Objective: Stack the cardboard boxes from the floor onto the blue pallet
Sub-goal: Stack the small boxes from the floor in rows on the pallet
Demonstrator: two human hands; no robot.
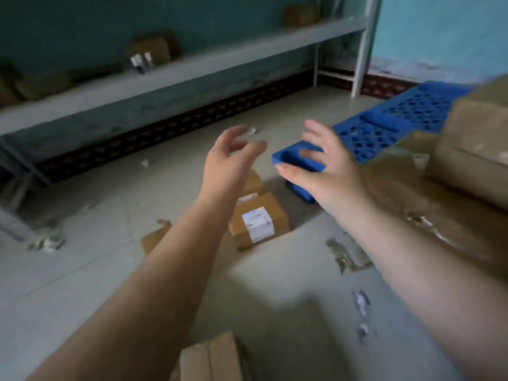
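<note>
Blue pallet [406, 119] with a perforated grid at two o'clock; brown cardboard box [258, 221] bearing a white label [257, 223]; teal wall [82, 23]; pale grey floor [96, 243].

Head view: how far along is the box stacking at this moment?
Done: large cardboard boxes appear to sit on the blue pallet at the right, though motion blur hides the contact. In hand: nothing; the left hand and right hand are both open and empty, above the floor. Left: the labelled box and at least three more, including a box at the bottom edge.
</note>
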